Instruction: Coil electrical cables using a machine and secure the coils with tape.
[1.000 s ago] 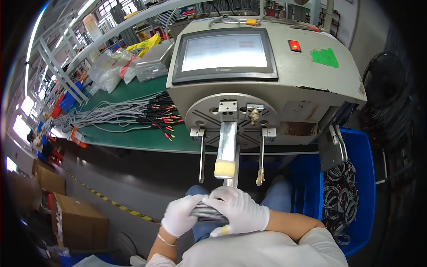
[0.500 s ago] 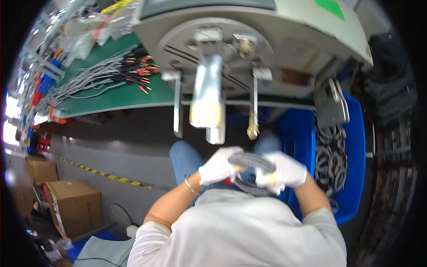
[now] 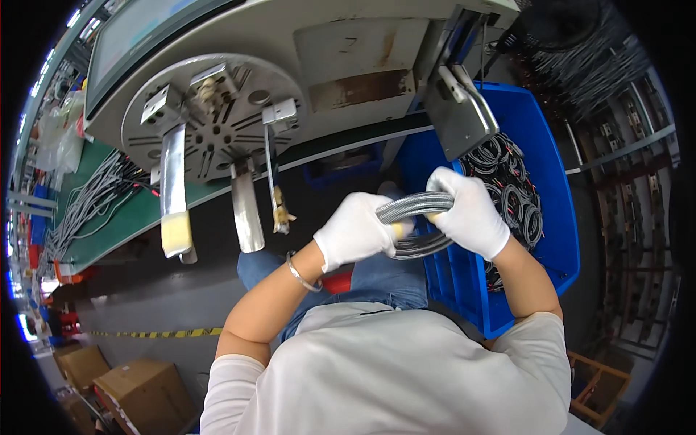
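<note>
Just over my lap, between both gloves, sat the grey cable coil (image 3: 415, 206), a bit left of the blue bin (image 3: 560, 217) and clear of its rim. Left hand (image 3: 355, 230) was closed round the coil's left side, right hand (image 3: 475, 217) gripped the right side, thumb end pressed on the strands; some fingertips were hidden behind the bundle, so I couldn't tell exactly how they wrapped. Two opposite grips, likely because loose loops would spring apart if pinched at one spot. Upper and lower bands stood apart with a gap in the middle, so the ring probably kept its shape through that spread. Similar coiled cables (image 3: 516, 206) lay in the bin, close to my right side, handy for a short reach. Metal plate (image 3: 457, 122) hung at the bin's near-machine end, purpose unclear. Off to the left, the slotted disc (image 3: 194, 148) carried prongs (image 3: 245, 210) pointing my way, bare of cable, one tipped with a yellow wrap (image 3: 176, 233), maybe padding. Straight cables (image 3: 94, 199) lay bunched along the green bench (image 3: 109, 226), presumably to avoid tangling.
</note>
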### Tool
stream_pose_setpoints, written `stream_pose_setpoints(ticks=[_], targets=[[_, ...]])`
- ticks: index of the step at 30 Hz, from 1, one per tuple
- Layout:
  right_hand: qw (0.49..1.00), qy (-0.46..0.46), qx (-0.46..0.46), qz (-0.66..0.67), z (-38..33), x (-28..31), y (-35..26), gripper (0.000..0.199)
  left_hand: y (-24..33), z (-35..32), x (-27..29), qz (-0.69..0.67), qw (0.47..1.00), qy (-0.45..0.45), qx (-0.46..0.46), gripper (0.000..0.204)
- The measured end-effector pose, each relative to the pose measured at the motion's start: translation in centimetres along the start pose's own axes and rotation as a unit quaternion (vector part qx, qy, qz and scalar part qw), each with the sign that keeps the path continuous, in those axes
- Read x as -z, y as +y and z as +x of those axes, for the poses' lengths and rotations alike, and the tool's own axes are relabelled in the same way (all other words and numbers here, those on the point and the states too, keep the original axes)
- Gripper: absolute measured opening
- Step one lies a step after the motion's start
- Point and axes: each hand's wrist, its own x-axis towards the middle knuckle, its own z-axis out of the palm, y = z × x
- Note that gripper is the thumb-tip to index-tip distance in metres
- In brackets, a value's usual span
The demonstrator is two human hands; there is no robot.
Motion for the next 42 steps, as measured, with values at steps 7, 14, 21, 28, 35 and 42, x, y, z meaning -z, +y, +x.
stream_pose_setpoints(ticks=[7,14,21,28,35,42], targets=[[0.999,-0.025,-0.041,0.023,-1.4,2.8,-1.2,0.023,0.2,3.6,-1.0,0.296,0.908,0.129,-0.266,0.006],[0.972,0.07,0.224,0.025,-0.5,7.1,-0.4,0.033,5.7,3.0,-2.7,-0.133,0.967,-0.187,-0.115,0.01],[0.86,0.14,0.464,-0.158,2.1,9.0,-0.4,0.025,8.5,4.7,-4.3,-0.06,0.972,-0.224,-0.032,0.023],[0.905,0.253,0.307,0.149,1.0,8.1,-0.4,0.019,7.8,6.1,-2.9,-0.269,0.922,-0.269,-0.076,0.034],[0.896,0.321,0.138,0.273,3.0,7.8,-1.1,0.024,7.4,7.5,-4.0,0.233,0.777,0.127,-0.571,0.035],[0.868,0.425,0.205,-0.154,12.2,10.2,7.9,0.011,8.1,15.7,-1.2,0.169,0.785,0.268,-0.532,0.027]])
